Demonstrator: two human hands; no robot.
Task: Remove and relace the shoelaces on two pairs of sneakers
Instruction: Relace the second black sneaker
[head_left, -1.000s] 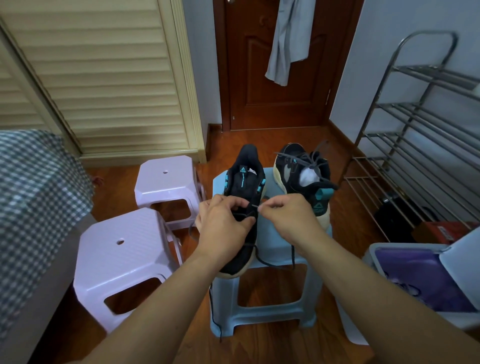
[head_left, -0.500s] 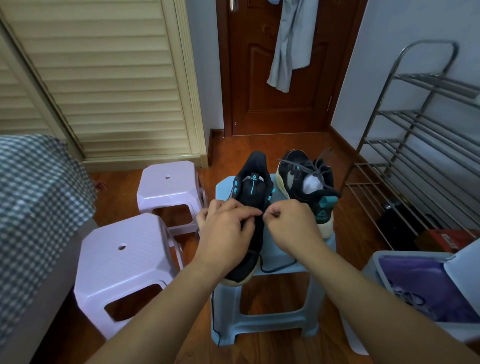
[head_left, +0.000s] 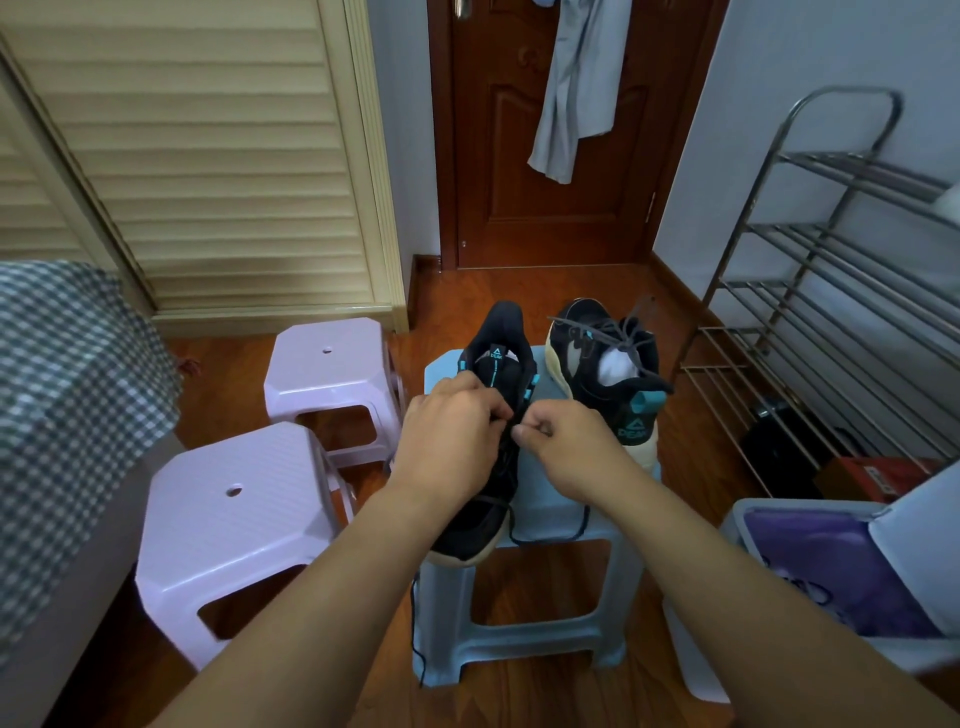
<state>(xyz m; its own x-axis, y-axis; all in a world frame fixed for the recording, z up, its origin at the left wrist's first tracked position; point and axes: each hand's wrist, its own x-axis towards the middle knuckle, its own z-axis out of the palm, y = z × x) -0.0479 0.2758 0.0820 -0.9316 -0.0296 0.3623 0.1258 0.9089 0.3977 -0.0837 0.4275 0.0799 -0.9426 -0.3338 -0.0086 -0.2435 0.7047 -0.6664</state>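
Two black sneakers with teal trim stand on a light blue stool (head_left: 545, 499). The left sneaker (head_left: 496, 358) points its toe toward me and overhangs the stool's front edge. My left hand (head_left: 452, 441) lies over its middle, fingers curled onto the lacing area. My right hand (head_left: 566, 441) pinches the black shoelace (head_left: 550, 535) at the sneaker's right side; loose lace loops down over the stool and hangs to the floor. The right sneaker (head_left: 602, 369) stands beside it, heel toward me, its grey laces tied.
Two lilac stools (head_left: 234, 525) stand to the left, beside a checked bedcover (head_left: 62, 395). A metal shoe rack (head_left: 831, 291) lines the right wall. An open grey bin (head_left: 831, 571) with a purple liner sits at lower right. A brown door is straight behind.
My hands have drawn closer together over the left sneaker, and the right hand has moved in toward its eyelets with the lace. The view has tilted slightly.
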